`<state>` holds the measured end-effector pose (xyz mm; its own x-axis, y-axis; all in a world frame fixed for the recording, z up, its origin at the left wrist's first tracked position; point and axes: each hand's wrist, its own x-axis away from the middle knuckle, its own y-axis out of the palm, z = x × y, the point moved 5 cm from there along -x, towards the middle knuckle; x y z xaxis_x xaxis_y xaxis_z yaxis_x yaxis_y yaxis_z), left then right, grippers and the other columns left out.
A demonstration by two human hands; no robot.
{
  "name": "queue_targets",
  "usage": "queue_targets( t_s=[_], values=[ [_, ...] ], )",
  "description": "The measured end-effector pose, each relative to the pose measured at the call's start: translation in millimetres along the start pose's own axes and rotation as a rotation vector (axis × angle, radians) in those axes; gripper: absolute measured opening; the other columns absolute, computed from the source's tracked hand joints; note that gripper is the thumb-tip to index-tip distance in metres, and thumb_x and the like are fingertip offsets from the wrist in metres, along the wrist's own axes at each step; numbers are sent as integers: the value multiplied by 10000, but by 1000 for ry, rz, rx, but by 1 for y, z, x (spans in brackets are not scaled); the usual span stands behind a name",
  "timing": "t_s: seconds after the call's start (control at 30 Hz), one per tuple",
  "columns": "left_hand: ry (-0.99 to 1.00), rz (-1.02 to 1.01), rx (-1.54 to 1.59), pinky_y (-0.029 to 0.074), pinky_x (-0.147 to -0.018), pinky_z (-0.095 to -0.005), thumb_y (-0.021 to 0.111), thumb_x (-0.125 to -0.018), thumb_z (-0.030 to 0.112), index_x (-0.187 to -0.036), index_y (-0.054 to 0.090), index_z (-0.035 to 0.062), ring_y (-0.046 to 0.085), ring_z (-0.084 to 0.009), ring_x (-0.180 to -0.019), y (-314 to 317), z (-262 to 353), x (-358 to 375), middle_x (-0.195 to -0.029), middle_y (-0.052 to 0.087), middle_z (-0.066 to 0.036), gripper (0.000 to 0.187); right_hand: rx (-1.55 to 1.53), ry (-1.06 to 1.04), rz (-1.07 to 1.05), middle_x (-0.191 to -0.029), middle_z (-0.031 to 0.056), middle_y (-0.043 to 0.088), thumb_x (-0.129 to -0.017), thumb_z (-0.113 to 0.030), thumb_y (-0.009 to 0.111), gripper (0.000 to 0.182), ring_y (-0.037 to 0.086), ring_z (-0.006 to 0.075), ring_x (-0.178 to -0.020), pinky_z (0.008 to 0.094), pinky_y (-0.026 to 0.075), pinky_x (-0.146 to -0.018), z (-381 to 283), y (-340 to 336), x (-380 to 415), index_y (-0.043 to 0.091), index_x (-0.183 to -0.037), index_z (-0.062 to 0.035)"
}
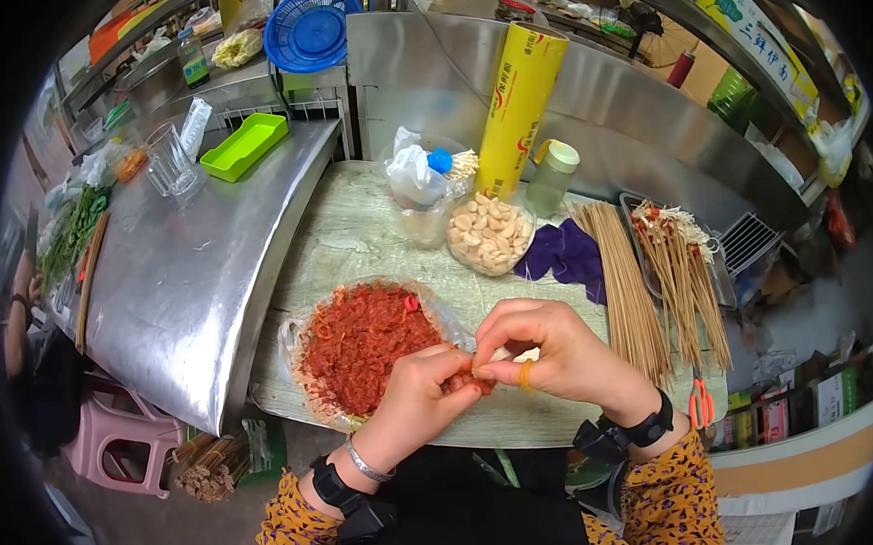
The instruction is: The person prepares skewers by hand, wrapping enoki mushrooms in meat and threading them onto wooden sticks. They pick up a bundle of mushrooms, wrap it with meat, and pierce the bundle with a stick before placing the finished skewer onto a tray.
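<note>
My left hand is closed in a pinch at the right rim of a bag-lined bowl of red, sauce-coated meat. Its fingertips hold a small reddish piece, mostly hidden by the fingers. Meeting it from the right, my right hand pinches at the same spot, with a small whitish piece showing between its fingers. A yellow band shows at the right fingers. Beyond the hands stands a clear tub of peeled garlic cloves.
Bare wooden skewers lie right of a purple cloth; filled skewers rest on a tray. Orange-handled scissors lie at the near right. A yellow cling-film box stands behind. Left is a steel counter with a green tray.
</note>
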<state>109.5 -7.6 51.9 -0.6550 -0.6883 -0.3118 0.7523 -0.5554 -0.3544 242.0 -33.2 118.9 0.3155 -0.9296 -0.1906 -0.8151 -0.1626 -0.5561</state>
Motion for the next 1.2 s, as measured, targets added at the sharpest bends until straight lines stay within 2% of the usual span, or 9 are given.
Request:
queue_targets(
  t_s=[0.1,0.2,0.47,0.53,0.57,0.63,0.9,1.0,1.2],
  values=[
    [-60,53,25,454,-555,-235,660,-751,9,-936,628,-16,568,-101,-628,-6,-4,5,-714,577,-44,189,-87,30,80,-820,58,601,-719,-15,686,104,593,202,-756,285,476,-672,8,4,6,626,-803,-28],
    [-347,79,705,506,-638,-228,541,-804,-65,-1010,587,-48,609,-106,-757,-3,-23,15,-880,625,-62,211,-93,-6,183,-841,60,605,-710,-12,694,116,599,201,-763,280,482,-684,21,13,13,635,-808,-34],
    [-312,144,886,504,-718,-238,518,-811,-71,-1044,558,-36,601,-107,-836,-5,-41,28,-968,612,-69,239,153,-176,306,-908,63,604,-700,-30,716,229,582,204,-926,281,467,-783,17,33,13,630,-911,-42],
    [-295,197,898,502,-723,-240,520,-815,-65,-1057,547,-35,594,-105,-854,-4,-40,29,-976,609,-70,245,-326,33,433,-997,72,583,-704,-72,737,294,550,149,-965,269,449,-836,37,45,15,606,-959,-11],
    [-298,214,899,500,-724,-238,523,-813,-68,-1069,537,-30,590,-102,-861,-3,-41,31,-985,603,-66,259,-329,34,435,-997,72,583,-704,-72,737,294,550,149,-965,269,449,-836,41,49,18,606,-959,-11],
    [-307,243,893,497,-726,-236,527,-811,-71,-1081,527,-25,585,-100,-867,-1,-43,32,-994,598,-63,273,-926,243,315,-1028,61,561,-747,-34,703,255,552,134,-951,243,450,-833,60,69,22,599,-978,-13],
    [-279,48,806,490,-766,-225,514,-806,-96,-1102,514,-14,579,-89,-902,-1,-39,47,-969,590,-42,308,-929,250,303,-933,77,554,-755,81,641,131,575,145,-825,258,495,-748,79,74,43,597,-859,15],
    [-333,137,414,498,-724,-242,485,-806,-95,-1108,572,-5,597,-105,-838,-40,-43,54,-927,614,-43,326,-894,289,385,-916,83,553,-753,88,637,116,578,150,-805,263,504,-735,93,65,58,597,-838,21],
    [-257,394,-315,465,-663,-236,614,-736,-54,-870,669,-14,582,-129,-729,-129,-51,55,-790,605,-61,150,-838,376,520,-910,76,560,-736,99,654,126,576,141,-797,249,502,-718,130,70,93,600,-815,17]
  ],
)
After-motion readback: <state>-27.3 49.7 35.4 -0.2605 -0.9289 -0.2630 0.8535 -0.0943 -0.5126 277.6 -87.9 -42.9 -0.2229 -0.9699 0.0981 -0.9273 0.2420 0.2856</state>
